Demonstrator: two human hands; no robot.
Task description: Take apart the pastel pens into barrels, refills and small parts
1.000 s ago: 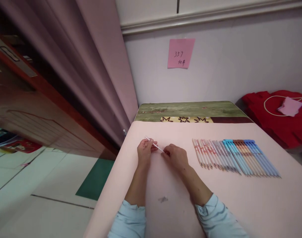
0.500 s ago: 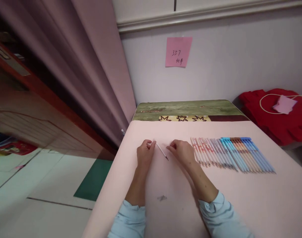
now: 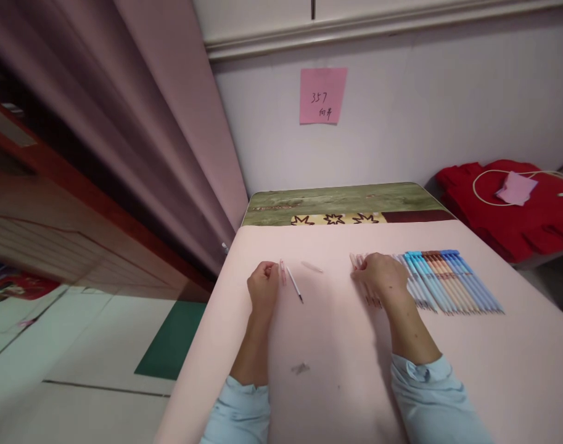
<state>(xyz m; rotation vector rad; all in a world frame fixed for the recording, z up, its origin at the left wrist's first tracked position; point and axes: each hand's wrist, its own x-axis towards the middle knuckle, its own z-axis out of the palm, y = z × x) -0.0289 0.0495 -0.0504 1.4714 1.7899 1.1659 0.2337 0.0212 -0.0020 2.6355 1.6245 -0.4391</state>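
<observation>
My left hand (image 3: 264,288) rests on the pale table cover with its fingers curled in. What they hold, if anything, is hidden. A short pinkish pen part (image 3: 282,272) lies against its fingertips. Just right of that is a thin white refill (image 3: 294,285) with a dark tip, slanting toward me. Farther off lies a small clear, tube-like piece (image 3: 312,267). My right hand (image 3: 383,275) reaches over the left end of a row of pens, fingers closed at the outermost pink-patterned pen (image 3: 353,261). It covers part of the row.
Light-blue, brown and blue pens (image 3: 447,280) continue the row to the right. A grey smudge or scrap (image 3: 301,369) is on the table cover (image 3: 327,407) near me. Beyond the table's right edge lies red cloth (image 3: 484,222) with a cord. A pink note (image 3: 323,96) hangs on the wall.
My right hand has moved right, from beside the refill onto the row of pens. The refill now lies apart from my left hand, and the pink part and clear piece have come into view.
</observation>
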